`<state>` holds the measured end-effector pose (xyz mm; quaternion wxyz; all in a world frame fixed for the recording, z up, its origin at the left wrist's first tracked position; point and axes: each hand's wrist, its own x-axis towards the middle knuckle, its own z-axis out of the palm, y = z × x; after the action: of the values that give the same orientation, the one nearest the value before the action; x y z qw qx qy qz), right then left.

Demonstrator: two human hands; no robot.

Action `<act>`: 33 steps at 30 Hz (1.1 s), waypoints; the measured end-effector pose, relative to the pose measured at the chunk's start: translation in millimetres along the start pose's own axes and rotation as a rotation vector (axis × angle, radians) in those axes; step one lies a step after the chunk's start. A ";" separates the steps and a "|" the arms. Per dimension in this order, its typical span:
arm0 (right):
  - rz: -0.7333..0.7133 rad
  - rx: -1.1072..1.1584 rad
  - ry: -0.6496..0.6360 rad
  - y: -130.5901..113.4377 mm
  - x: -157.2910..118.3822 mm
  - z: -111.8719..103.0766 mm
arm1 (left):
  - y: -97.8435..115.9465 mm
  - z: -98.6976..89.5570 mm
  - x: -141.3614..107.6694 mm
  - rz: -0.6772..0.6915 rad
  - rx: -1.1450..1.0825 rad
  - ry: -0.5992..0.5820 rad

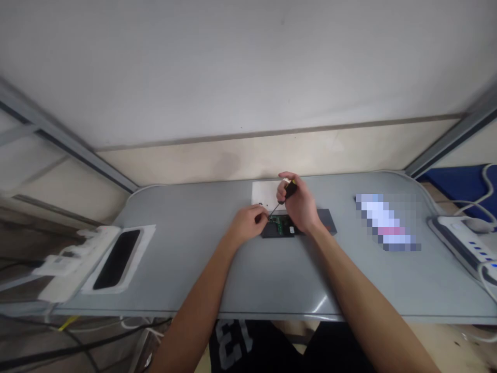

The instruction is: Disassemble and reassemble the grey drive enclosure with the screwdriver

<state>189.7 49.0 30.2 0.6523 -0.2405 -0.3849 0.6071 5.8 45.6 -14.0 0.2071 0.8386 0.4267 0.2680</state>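
Observation:
My right hand (305, 207) is wrapped round a screwdriver (290, 190) with a black and yellow handle. Its thin shaft slants down and left to the top left part of a green circuit board (280, 221). The board sits in an opened black electronic device (285, 230) lying on the table. At the device's left edge, my left hand (246, 224) has thumb and fingertips pinched together beside the screwdriver's tip; whatever they grip is too small to tell. A dark flat panel (328, 220) shows to the right, partly behind my right wrist.
A white sheet (264, 194) with small dark bits lies behind the device on the grey table (186, 248). On the left are a black phone (117, 259) and a white power strip (73, 267). A blurred-out screen (386, 223) and another power strip (462, 243) lie right.

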 end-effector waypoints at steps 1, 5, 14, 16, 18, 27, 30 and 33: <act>-0.002 -0.008 -0.002 -0.5 -1.0 0.7 | 0.0 0.0 0.0 0.003 0.004 -0.001; -0.021 -0.071 0.001 2.2 -4.1 1.1 | 0.8 -0.7 -0.4 0.011 0.016 -0.001; -0.004 0.030 0.045 4.5 2.9 -4.0 | -1.8 -0.8 -0.6 0.016 0.012 0.005; 0.020 0.055 0.031 1.1 0.9 -0.5 | -2.5 -0.4 -0.9 0.019 0.003 0.010; 0.022 0.055 0.031 -0.5 -2.3 2.8 | -2.8 -0.3 -1.2 0.021 -0.001 0.011; -0.038 -0.049 0.017 5.2 -2.2 3.9 | -4.3 0.4 -1.0 0.010 -0.001 0.008; -0.005 0.041 -0.021 0.3 -1.7 4.7 | -4.3 0.5 -0.8 0.002 -0.003 0.005; -0.008 0.018 -0.030 -1.5 -3.7 3.5 | -3.4 -0.1 -0.7 -0.002 -0.007 0.003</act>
<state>187.9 44.6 32.7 0.6511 -0.2239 -0.3899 0.6114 3.4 46.9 -16.1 0.2097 0.8370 0.4267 0.2709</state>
